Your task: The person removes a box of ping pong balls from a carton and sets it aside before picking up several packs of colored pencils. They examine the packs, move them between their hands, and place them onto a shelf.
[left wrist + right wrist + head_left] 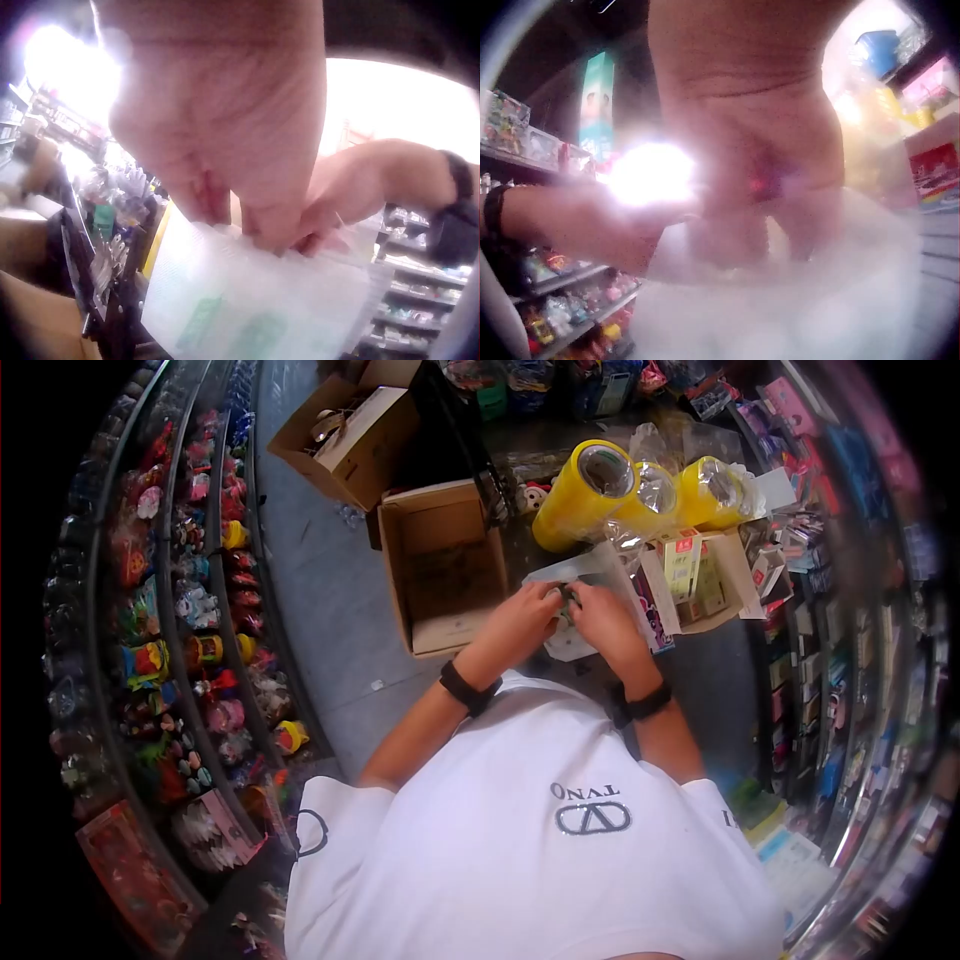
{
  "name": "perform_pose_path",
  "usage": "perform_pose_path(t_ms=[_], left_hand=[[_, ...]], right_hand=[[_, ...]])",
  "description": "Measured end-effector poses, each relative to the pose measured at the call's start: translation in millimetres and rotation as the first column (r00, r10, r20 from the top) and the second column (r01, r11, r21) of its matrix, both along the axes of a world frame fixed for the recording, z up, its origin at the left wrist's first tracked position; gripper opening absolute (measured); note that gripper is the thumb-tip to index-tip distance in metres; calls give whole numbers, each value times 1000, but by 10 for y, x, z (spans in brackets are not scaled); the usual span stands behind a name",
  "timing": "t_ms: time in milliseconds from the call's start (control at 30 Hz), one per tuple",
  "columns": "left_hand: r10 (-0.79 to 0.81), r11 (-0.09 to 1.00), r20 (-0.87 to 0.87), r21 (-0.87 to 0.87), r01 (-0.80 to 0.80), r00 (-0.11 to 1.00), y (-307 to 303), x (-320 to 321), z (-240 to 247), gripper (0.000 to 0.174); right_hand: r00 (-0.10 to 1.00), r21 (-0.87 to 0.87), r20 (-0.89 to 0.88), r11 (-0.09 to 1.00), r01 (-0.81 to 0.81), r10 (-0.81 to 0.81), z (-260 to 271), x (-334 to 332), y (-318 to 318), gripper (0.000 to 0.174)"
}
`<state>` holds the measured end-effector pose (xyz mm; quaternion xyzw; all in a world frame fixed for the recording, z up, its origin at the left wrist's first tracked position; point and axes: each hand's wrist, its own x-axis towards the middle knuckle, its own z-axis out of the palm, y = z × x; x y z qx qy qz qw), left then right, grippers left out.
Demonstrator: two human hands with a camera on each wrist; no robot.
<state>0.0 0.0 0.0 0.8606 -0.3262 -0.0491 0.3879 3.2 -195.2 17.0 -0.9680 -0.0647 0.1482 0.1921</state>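
A translucent white plastic bag (247, 300) with green print hangs below both hands in the left wrist view. The left hand (217, 120) pinches its top edge with bent fingers. Close beside it, the right hand (341, 195) grips the same edge. In the head view the left hand (525, 622) and right hand (605, 622) meet over the pale bag (570, 648), fingertips nearly touching. The right wrist view shows the right hand (757, 150) at the top of the hazy bag (780, 322); its contents cannot be made out.
An open cardboard box (445, 560) stands left of the hands, another box (350, 445) behind it. Yellow tape rolls (575, 500) stand beyond the hands. A small carton (745, 575) holding boxes is at the right. Shelves of packaged goods (215, 600) line both sides.
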Motion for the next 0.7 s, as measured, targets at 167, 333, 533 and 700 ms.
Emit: perform_pose_path(t_ms=[167, 333, 533, 700], left_hand=[[8, 1000, 64, -28, -6, 998, 1, -4, -75, 31], [53, 998, 58, -18, -52, 997, -18, -10, -11, 23], [104, 994, 89, 23, -106, 991, -75, 21, -35, 24], [88, 992, 129, 77, -98, 988, -202, 48, -27, 46]], right_hand=[[983, -89, 171, 992, 88, -71, 240, -126, 42, 26], [959, -55, 275, 995, 84, -66, 365, -309, 21, 27], [963, -53, 266, 998, -20, 34, 470, -433, -7, 22], [975, -214, 182, 973, -86, 126, 395, -417, -41, 13]])
